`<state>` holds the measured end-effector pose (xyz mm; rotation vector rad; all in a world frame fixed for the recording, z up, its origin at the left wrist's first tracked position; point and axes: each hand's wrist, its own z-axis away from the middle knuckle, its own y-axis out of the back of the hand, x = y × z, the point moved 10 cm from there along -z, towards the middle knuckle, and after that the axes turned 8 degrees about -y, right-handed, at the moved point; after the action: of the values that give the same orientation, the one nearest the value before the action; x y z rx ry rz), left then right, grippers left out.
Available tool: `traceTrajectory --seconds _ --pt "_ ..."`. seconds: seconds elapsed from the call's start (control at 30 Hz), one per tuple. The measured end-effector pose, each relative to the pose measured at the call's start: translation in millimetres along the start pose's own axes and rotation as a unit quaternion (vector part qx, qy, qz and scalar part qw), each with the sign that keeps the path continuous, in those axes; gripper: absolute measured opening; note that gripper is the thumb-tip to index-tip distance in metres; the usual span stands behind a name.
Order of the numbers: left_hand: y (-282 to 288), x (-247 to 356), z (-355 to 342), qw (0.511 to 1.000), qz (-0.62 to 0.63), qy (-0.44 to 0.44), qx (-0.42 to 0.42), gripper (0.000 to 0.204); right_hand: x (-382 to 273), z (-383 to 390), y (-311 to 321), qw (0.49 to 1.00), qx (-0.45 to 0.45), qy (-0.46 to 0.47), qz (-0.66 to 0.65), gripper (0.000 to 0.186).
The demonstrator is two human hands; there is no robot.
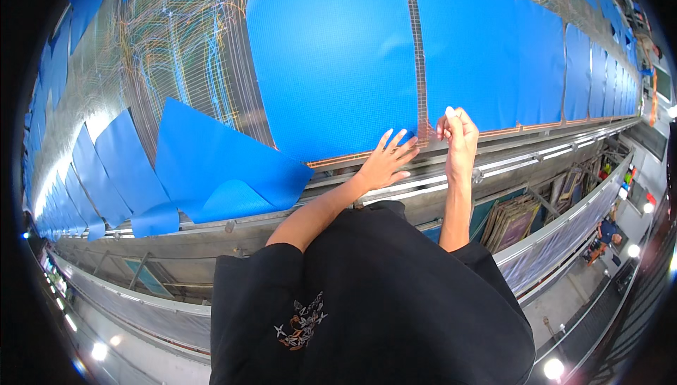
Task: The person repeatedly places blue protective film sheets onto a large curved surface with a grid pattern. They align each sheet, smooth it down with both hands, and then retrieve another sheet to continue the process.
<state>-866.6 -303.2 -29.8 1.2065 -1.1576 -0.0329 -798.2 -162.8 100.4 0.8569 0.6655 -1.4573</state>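
Observation:
A large blue textured sheet with rounded corners lies flat on the long table, straight in front of me. Over its lower right corner, my left hand is spread, with fingertips at the sheet's near edge and nothing held. My right hand is closed, its fingers curled in a pinch beside the near left corner of the neighbouring blue sheet. Whatever those fingers hold, if anything, is hidden. Between the two sheets runs a narrow strip of the table's line-covered surface.
To the left, another blue sheet lies askew, with a folded corner over the table edge. More sheets continue along the table to the right. A metal rail follows the near edge. Stacked frames stand below; a person is far right.

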Motion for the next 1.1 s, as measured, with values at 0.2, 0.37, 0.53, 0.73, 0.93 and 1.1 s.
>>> traceTrajectory --seconds 0.2,0.37,0.53,0.73,0.93,1.1 --pt "88.4 -103.7 8.8 0.998 -0.038 -0.001 0.057 0.066 35.9 10.1 -3.2 0.999 0.003 -0.021 0.043 0.034" --pt "196.5 -220.2 -12.1 0.941 -0.245 0.180 0.148 0.065 62.3 19.7 3.5 0.997 0.007 -0.034 0.066 0.035" --pt "164.5 -181.3 -41.8 0.933 -0.174 0.228 0.219 0.075 62.3 28.3 10.7 0.996 0.023 -0.024 0.078 0.036" --pt "22.1 -25.3 -32.2 0.998 -0.068 -0.009 0.012 0.081 66.8 36.5 25.1 0.993 0.044 -0.004 0.109 0.037" --pt "18.4 3.5 27.3 0.998 -0.021 -0.061 0.027 0.071 59.3 41.8 2.8 0.984 0.000 0.037 0.175 0.036" --pt "80.2 -16.6 83.4 0.992 0.055 0.084 0.071 0.041 74.0 53.4 -53.0 0.963 -0.095 0.059 0.246 0.035"
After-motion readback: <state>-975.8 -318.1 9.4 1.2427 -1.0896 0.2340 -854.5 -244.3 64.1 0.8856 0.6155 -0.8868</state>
